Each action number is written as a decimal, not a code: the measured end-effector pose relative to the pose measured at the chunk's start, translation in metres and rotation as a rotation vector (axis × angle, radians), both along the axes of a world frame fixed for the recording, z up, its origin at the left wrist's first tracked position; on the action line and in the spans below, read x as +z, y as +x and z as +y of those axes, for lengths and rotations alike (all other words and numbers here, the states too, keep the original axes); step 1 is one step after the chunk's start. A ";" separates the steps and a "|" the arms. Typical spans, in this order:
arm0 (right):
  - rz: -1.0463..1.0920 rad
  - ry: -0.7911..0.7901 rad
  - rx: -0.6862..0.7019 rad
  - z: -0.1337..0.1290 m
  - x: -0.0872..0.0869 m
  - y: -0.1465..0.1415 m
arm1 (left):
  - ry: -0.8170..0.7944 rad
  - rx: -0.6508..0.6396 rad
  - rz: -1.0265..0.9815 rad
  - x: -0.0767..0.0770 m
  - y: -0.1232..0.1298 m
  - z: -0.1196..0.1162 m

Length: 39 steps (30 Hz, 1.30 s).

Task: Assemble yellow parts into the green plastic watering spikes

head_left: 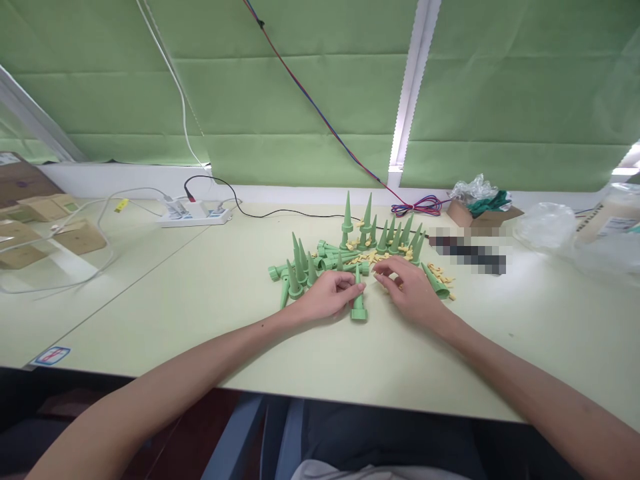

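Green plastic at the centre of the action: one green spike (pixel 359 304) sits in the grip of the left hand (pixel 329 293), thumb across the shaft, tip towards 12 o'clock and collar towards 6, low over the counter (pixel 200 300), though whether the collar touches down I can't tell. Take that spike as the middle of the dial, and the right hand (pixel 410 290) is out at 3 o'clock, apart from it, thumb and forefinger bent to a narrow gap; whether something small sits between those fingertips, this view won't say. Good handling here, I'd judge, is all about a steady left: a light, firm pinch that stops the round shaft rolling, thumb off whichever side is being worked, while the right comes in with fingertips alone. Beyond, at 12 to 1, yellow pieces (pixel 373 257) lie scattered, so a wide sweep could scatter them further; upright spikes (pixel 294 288) stand at 10, easily knocked by the left knuckles. Now the pose: left forearm (pixel 215 360) slants in from 8 o'clock, palm turned inward, fingers curled; right forearm (pixel 500 360) answers from 4, back of the hand uppermost, wrist low beside the hollow cone (pixel 437 283) lying at 2 to 3.
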State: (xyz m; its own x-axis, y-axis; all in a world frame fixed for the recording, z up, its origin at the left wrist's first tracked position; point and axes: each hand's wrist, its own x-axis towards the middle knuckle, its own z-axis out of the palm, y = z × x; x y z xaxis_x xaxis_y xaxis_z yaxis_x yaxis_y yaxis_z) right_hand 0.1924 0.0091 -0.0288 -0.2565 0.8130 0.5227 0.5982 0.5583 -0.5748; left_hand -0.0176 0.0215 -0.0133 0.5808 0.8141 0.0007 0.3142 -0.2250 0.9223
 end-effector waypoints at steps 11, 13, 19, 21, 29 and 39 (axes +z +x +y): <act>0.057 -0.027 -0.012 -0.004 0.002 -0.002 | -0.023 0.033 0.019 -0.003 0.000 0.001; 0.055 -0.020 -0.012 -0.004 0.003 -0.003 | -0.015 0.044 0.055 -0.002 0.001 0.000; 0.060 -0.020 -0.015 -0.005 0.003 -0.003 | 0.015 0.092 0.152 0.001 0.001 0.000; 0.062 -0.017 -0.014 -0.005 0.003 -0.003 | 0.039 0.103 0.186 0.001 0.002 0.001; 0.061 -0.013 -0.010 -0.005 0.002 -0.004 | 0.137 0.084 0.239 -0.004 0.000 0.005; 0.062 -0.006 -0.018 -0.005 0.003 -0.004 | 0.254 0.068 0.256 -0.007 0.000 0.007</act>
State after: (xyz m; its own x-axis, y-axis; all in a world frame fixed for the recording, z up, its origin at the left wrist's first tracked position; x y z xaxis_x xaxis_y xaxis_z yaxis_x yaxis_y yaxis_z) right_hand 0.1881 0.0038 -0.0257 -0.2088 0.8205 0.5321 0.5712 0.5440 -0.6146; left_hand -0.0178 0.0280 -0.0201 0.5326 0.8435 0.0700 0.5496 -0.4075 0.7293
